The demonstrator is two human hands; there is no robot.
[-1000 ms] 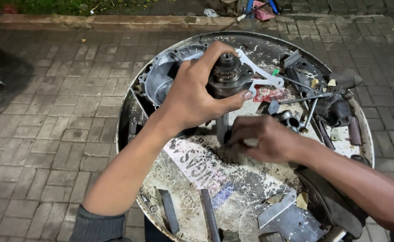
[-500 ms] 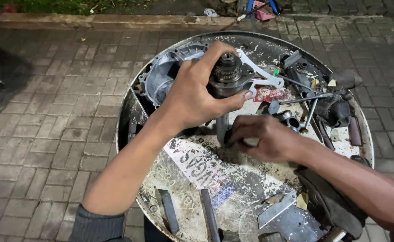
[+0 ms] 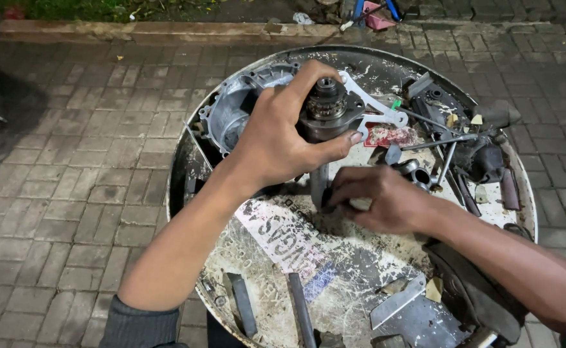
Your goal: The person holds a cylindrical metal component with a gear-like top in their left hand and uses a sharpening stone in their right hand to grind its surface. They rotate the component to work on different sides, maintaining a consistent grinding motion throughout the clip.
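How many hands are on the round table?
2. The left hand grips the dark geared metal part near the round table's far side. The right hand rests lower, closed around the part's shaft. No other hands show.

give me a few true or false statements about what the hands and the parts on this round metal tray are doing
1. The left hand grips the top of a dark geared engine part. True.
2. The right hand is lifted clear of the round metal tray. False: it rests low on the tray, closed around the base of the shaft under the geared part.
3. A silvery flat bracket lies right beside the geared part. True.
4. The tray stands on grass. False: it stands on brick paving.
5. A grey metal casing lies at the tray's far left edge, behind the left hand. True.
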